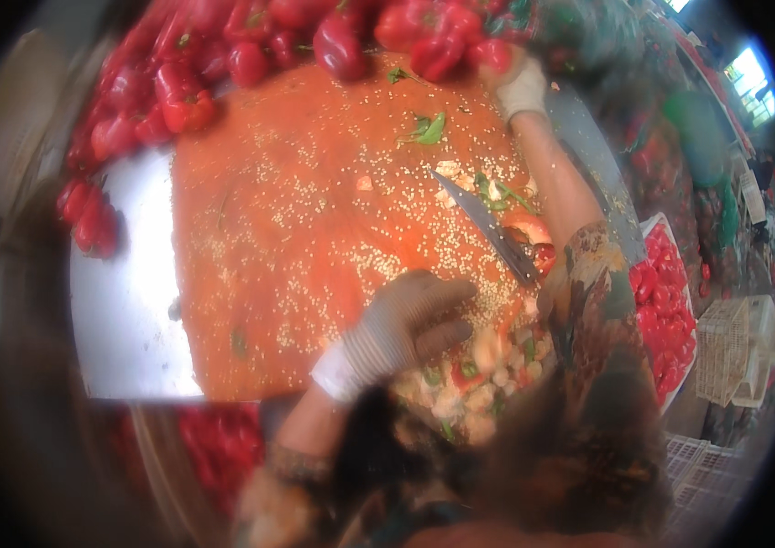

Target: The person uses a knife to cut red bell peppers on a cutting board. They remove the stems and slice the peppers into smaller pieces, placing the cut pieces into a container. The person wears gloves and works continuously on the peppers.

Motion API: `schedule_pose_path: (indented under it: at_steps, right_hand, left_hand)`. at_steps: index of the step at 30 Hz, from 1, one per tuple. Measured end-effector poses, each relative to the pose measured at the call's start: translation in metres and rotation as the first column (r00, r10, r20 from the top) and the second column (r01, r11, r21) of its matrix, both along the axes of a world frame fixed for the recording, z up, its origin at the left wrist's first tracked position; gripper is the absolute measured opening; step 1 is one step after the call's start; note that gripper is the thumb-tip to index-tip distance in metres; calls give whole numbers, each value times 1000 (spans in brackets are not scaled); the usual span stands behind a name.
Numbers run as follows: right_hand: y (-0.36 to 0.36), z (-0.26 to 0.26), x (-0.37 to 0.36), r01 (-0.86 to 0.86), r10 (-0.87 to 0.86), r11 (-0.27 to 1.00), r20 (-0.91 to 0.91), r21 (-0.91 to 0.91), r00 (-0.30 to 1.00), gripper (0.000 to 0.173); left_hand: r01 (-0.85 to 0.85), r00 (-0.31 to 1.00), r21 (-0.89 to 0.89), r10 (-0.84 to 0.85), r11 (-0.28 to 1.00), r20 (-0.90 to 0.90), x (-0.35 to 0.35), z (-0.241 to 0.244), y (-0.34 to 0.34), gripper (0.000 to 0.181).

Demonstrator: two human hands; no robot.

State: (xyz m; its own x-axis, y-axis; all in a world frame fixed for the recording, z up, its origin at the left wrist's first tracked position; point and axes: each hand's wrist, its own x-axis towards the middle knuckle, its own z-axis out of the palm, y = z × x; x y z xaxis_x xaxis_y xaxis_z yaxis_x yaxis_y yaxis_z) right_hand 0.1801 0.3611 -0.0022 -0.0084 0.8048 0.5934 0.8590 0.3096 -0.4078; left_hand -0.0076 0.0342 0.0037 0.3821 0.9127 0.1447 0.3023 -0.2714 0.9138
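My left hand [404,322], in a dirty knit work glove, is over the near part of an orange cutting board [257,205] strewn with pale seeds. Its fingers are partly bent and apart, with nothing seen between them. My right hand [517,79], in a pale glove, reaches to the far edge, at a red bell pepper [495,55] in the heap; its fingers are blurred and partly hidden, so its grip cannot be told. A knife [487,222] lies on the board between the hands, beside cut red pepper pieces [528,226]. Green leaves [428,130] lie farther back.
Red bell peppers [339,44] are heaped along the far and left edges. Bare metal tabletop [131,288] shows at left. Cores and trimmings [476,404] lie near my body. A white crate of red peppers [661,308] and pale plastic crates [737,349] stand at right.
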Motion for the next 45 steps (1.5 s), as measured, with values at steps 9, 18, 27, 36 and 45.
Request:
schedule_pose_path:
  at_steps: [9, 18, 27, 36, 45]
  right_hand:
    - [57, -29, 27, 67, -88, 967, -76, -245, 993, 69]
    - [-12, -15, 27, -160, 139, 962, -108, -221, 984, 76]
    - [-197, -2, -44, -747, 751, 638, -62, -188, 657, 66]
    - [-239, 7, -19, -764, 773, 631, 24, -135, 634, 65]
    - [-238, -18, 59, -84, 301, 894, 450, -441, 841, 48]
  left_hand:
    - [-213, 977, 200, 210, 956, 35, -3, -13, 8, 44]
    - [-500, 858, -103, 508, 860, 82, 1, -17, 15, 42]
    - [-581, 579, -324, 659, 747, 481, -28, -31, 29, 63]
    - [-623, 771, 95, 630, 776, -93, -29, -26, 16, 66]
    - [-586, 793, 213, 607, 781, -42, -21, -23, 19, 62]
